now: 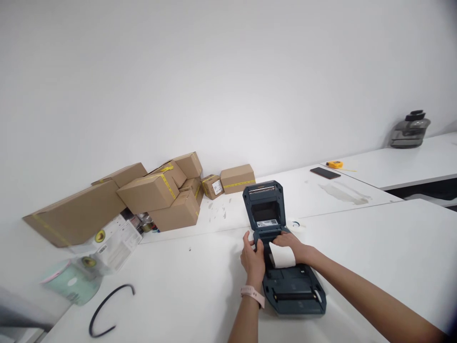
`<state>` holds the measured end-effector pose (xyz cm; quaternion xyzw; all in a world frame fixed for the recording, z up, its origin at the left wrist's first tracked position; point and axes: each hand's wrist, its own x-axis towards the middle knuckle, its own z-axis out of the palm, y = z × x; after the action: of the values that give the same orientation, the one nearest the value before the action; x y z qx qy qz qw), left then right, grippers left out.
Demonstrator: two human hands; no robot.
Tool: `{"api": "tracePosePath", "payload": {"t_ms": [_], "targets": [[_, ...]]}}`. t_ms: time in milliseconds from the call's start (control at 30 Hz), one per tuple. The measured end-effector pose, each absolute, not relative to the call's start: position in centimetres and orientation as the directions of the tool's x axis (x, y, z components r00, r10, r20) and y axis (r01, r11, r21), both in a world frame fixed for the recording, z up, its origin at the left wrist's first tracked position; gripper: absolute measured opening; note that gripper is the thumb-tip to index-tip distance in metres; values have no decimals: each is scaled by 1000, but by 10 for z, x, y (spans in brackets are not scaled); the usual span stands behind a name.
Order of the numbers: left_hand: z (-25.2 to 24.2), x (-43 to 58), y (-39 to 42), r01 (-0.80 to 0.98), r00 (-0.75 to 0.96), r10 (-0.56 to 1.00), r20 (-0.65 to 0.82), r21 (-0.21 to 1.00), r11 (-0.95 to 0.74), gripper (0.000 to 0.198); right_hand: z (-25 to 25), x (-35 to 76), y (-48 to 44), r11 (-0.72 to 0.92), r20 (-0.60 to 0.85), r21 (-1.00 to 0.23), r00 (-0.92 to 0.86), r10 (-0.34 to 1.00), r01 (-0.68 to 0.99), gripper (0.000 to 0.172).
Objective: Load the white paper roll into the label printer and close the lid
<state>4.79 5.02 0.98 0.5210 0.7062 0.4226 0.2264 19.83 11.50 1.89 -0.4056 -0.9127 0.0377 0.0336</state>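
A dark blue label printer (pixel 294 297) stands on the white table with its lid (pixel 264 197) tilted up and back. My left hand (pixel 253 259) grips the printer's left side, thumb over the rim and fingers outside. A pink band is on that wrist. My right hand (pixel 291 243) reaches in from the right, its fingers bent down into the printer's middle. What those fingertips press on is hidden. A curled strip of white paper (pixel 283 256) sticks up out of the printer, right against my right hand.
Cardboard boxes (pixel 150 190) are piled at the back left, by the wall. A green pouch (pixel 73 281), clear packets (pixel 116 245) and a black curved strip (pixel 103 305) lie left. Toward the back right are a phone (pixel 325 173), a yellow tape measure (pixel 334 164) and a dark jug (pixel 410 131).
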Motion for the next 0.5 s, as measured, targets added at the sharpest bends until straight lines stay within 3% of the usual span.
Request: {"api": "tracePosePath", "payload": {"t_ms": [267, 333, 500], "targets": [[9, 48, 51, 535, -363, 925, 114, 838, 107, 50, 3, 200, 118, 691, 112, -40, -684, 721, 722, 13], [9, 48, 51, 535, -367, 924, 110, 837, 113, 49, 5, 204, 113, 714, 132, -48, -704, 698, 698, 9], [9, 46, 50, 568, -336, 933, 130, 818, 91, 48, 11, 210, 107, 753, 189, -111, -730, 657, 649, 21]]}}
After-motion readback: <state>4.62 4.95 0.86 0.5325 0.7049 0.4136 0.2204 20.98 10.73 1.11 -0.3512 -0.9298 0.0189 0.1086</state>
